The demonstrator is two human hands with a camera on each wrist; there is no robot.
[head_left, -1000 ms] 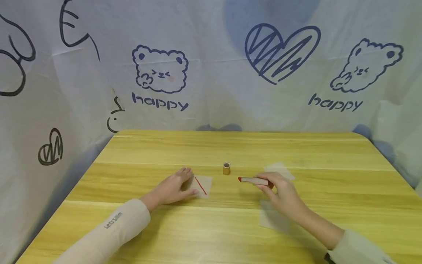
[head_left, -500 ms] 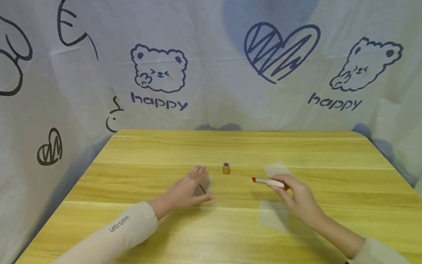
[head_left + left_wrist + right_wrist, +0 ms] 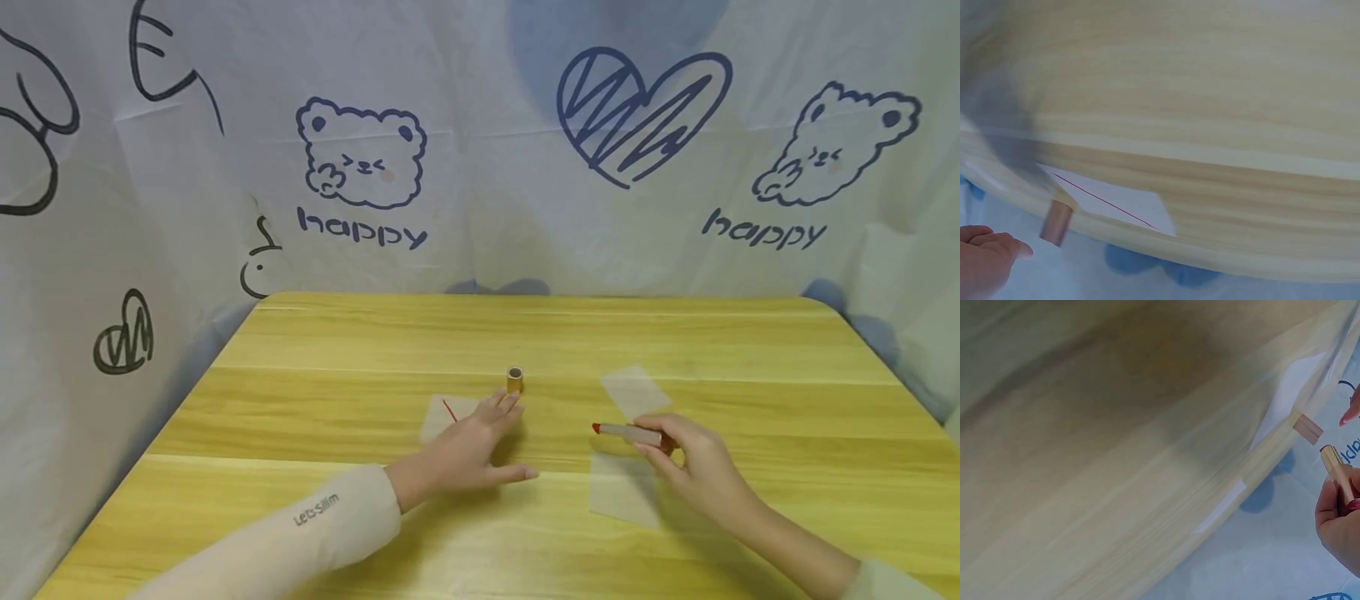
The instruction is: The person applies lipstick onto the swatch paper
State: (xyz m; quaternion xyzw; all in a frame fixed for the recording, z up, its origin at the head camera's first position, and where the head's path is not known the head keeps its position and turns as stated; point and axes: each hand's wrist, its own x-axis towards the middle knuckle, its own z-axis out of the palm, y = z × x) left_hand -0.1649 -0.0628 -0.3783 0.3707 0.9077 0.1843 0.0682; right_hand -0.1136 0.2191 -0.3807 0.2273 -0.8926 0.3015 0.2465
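In the head view my right hand (image 3: pixel 708 467) pinches a lipstick (image 3: pixel 637 434) between thumb and fingers, its red tip pointing left. The right wrist view also shows the gold tube of the lipstick (image 3: pixel 1337 469) in the hand. My left hand (image 3: pixel 468 450) reaches over the table with fingers extended, holding nothing. Just beyond its fingertips stands the lipstick cap (image 3: pixel 514 380), upright with its hollow end up. Whether the fingers touch the cap I cannot tell. Partly hidden behind that hand lies a paper square (image 3: pixel 438 417) bearing a red line, seen whole in the left wrist view.
Two more pale paper pieces lie on the right: one farther back (image 3: pixel 633 389), and a nearer sheet (image 3: pixel 621 498) beneath the lipstick. Both rest on a wood-grain table (image 3: pixel 375 333). A white cloth (image 3: pixel 480 167) with drawn bears and hearts hangs behind it.
My left hand has left the marked paper and travelled right to the cap. The right hand, still holding the lipstick, has shifted right and slightly nearer to me.
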